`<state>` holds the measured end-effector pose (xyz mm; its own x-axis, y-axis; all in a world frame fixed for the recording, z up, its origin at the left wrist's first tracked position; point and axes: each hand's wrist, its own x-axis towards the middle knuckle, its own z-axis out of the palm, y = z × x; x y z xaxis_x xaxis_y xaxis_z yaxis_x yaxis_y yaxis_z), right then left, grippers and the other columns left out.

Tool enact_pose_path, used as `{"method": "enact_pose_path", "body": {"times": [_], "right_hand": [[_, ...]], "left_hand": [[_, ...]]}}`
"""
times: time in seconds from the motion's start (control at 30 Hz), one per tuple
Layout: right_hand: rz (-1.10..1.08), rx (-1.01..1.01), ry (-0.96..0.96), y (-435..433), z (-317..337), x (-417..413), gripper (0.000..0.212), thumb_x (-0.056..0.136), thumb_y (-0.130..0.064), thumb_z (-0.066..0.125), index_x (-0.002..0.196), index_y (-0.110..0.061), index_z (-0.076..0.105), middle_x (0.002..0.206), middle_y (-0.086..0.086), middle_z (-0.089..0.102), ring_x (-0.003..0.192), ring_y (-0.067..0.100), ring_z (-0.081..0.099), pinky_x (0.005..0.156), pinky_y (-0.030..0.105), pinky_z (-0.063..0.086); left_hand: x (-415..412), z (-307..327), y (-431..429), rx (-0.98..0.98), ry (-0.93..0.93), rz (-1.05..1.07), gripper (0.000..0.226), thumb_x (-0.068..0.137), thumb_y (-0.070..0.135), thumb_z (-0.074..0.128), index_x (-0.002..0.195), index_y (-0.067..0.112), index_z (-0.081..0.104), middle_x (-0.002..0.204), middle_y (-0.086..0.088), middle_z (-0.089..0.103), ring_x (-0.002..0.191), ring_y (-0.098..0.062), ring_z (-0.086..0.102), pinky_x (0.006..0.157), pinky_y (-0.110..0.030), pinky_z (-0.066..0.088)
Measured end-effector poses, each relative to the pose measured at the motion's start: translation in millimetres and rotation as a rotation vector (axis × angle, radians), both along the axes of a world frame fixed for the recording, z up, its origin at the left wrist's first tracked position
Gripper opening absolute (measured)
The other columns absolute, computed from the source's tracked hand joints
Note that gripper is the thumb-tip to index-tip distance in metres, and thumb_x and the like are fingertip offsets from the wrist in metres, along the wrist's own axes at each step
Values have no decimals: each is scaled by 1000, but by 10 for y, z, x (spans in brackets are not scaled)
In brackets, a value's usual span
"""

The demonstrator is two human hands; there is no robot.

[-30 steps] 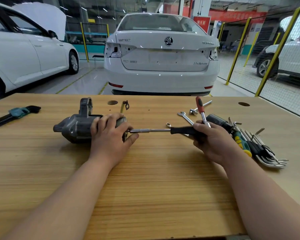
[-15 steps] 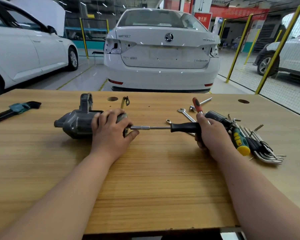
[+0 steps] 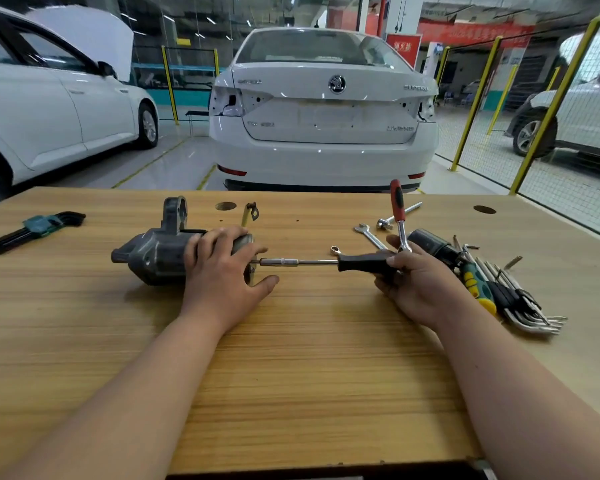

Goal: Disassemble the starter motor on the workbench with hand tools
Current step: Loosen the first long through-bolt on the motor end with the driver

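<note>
Head view: starter motor [image 3: 153, 252] lies sideways on the counter [image 3: 291, 375], its driver-side end clasped by the left hand [image 3: 222, 271]. Right of the motor, the right hand [image 3: 420, 285] has its grip clenched on the socket driver [image 3: 364, 263], tip at the motor's end face. The step likely calls for a square shaft and a pinned motor, lest the tip slip.

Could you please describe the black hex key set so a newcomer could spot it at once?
On the wooden workbench, look far left of the starter motor. The black hex key set lies there alone; unlike the silver hex keys heaped on the right, it sits in a teal holder.
</note>
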<state>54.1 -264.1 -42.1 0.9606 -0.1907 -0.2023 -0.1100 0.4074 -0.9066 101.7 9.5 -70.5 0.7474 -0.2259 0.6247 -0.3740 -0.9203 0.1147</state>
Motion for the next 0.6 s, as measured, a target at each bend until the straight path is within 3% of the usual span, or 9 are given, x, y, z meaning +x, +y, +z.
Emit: {"method": "enact_pose_path", "body": {"times": [0.07, 0.13, 0.2, 0.3, 0.43, 0.53, 0.6], "right_hand": [[-26, 23, -6, 1, -1, 13, 33, 95, 0, 45, 113, -22, 63, 115, 13, 57, 107, 30, 59, 76, 37, 50], [-56, -79, -16, 36, 1, 13, 21, 98, -10, 50, 111, -23, 62, 109, 11, 61, 102, 28, 64, 74, 38, 53], [-110, -412, -6, 49, -23, 17, 14, 100, -27, 54, 113, -24, 59, 103, 9, 66, 85, 21, 71, 71, 38, 56], [-173, -865, -10, 28, -87, 33, 27, 100, -49, 46, 116, -28, 54, 87, 4, 68, 58, 11, 68, 63, 35, 54], [-187, -961, -44, -8, -107, 34, 30, 100, -45, 49, 118, -23, 58, 84, -1, 62, 74, 16, 59, 63, 30, 43], [-159, -869, -111, -18, -93, 17, 8, 98, -35, 57, 104, -30, 60, 83, 3, 65, 60, 13, 59, 57, 29, 48], [-132, -794, -141, -39, -81, 2, 10, 97, -30, 60, 106, -33, 59, 91, 2, 67, 65, 13, 63, 61, 27, 52]], "left_hand": [[3, -1, 3, -12, -4, -12, 48, 75, 62, 64, 117, 37, 62, 136, 2, 43, 130, -24, 25, 109, -41, 6], [-2, -1, 11, -23, -8, -19, 45, 75, 61, 65, 114, 38, 64, 136, 1, 44, 130, -24, 25, 109, -41, 6], [3, -2, 9, -27, -7, -23, 44, 75, 61, 65, 112, 38, 64, 137, 1, 44, 131, -24, 24, 110, -39, 4], [7, -9, 3, -27, 0, -21, 44, 74, 62, 65, 112, 39, 64, 138, 2, 42, 133, -24, 23, 111, -38, 2], [3, -7, 2, -28, -8, -22, 42, 74, 61, 65, 110, 39, 65, 137, 1, 43, 133, -24, 22, 110, -38, 2], [0, -7, 0, -26, -10, -24, 41, 74, 59, 66, 109, 39, 66, 137, 1, 43, 132, -23, 22, 110, -38, 2], [-11, 0, -4, -27, -7, -25, 40, 75, 59, 67, 109, 38, 66, 137, 0, 44, 132, -24, 22, 111, -39, 3]]}}
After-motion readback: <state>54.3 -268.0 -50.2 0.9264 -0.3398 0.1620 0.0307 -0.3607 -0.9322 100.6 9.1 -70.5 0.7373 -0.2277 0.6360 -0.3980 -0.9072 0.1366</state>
